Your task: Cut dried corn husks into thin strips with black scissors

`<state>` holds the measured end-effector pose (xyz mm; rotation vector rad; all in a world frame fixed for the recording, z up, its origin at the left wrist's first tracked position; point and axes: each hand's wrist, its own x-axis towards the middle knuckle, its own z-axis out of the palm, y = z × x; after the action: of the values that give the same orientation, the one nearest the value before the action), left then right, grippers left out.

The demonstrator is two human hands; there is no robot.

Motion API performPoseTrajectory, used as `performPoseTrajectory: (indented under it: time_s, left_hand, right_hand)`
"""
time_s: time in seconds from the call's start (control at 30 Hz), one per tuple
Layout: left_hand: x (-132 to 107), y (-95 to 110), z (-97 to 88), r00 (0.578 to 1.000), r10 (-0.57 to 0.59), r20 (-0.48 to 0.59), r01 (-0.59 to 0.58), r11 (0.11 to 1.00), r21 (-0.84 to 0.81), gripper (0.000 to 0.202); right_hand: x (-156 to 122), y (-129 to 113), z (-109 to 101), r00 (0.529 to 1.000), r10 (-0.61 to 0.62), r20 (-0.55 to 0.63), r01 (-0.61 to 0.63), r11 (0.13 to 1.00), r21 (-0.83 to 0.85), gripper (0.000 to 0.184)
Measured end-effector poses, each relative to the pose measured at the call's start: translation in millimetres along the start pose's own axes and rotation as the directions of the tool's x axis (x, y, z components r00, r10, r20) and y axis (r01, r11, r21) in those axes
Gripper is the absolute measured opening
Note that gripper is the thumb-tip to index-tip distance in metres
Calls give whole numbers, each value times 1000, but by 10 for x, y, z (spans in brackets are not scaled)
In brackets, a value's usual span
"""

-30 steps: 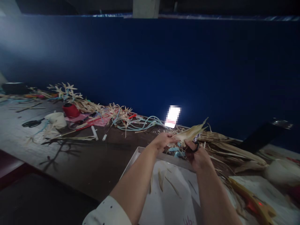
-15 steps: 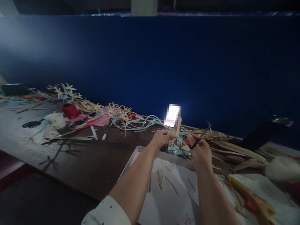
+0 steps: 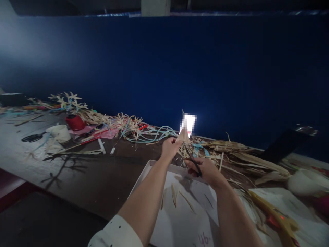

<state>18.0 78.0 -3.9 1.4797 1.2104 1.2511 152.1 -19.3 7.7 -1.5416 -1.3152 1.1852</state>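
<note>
Now, dried husk strip (image 3: 184, 134) upright, scissors (image 3: 192, 160) slanting toward its base.
I see the left hand (image 3: 170, 148) pinched shut on the strip's lower end, long axis vertical; the right hand (image 3: 207, 171), closed round the scissors' handles, sits lower right and nearer me, blades pointing up-left, above the white tray (image 3: 150, 168).

— Where's the dried husk piece (image 3: 184, 136)?
— Just right of the frame's centre: pale tan, narrow, standing upright with its tip up.
— And the scissors (image 3: 191, 158)?
— Right below it, dark and slim, blades slanting up-left toward the husk's base.
</note>
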Motion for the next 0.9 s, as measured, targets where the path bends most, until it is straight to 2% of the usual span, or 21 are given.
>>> performPoseTrajectory:
  time_s: [0.17,0.33,0.5,0.67,0.9]
  left_hand:
    - [-8,32,7,1000,-9,2,9,996,-94,27]
    - [-25,73,-10,999,-23,45,29,989,-144,30]
    - [-20,75,-20,997,-25,67,36,985,-168,31]
    - [0,35,-6,997,2,83,10,989,-144,31]
    - [-4,32,-4,985,52,164,-38,996,-86,30]
  right_hand:
    - [-18,0,-11,1000,-5,24,5,1000,-2,29]
    - [-44,-24,16,1000,-28,1,28,998,58,33]
    - [-63,-63,19,999,-41,-16,41,999,17,33]
    - [-59,-54,-5,999,-45,17,45,999,20,35]
    - [-56,-58,-14,999,-47,-9,48,998,32,40]
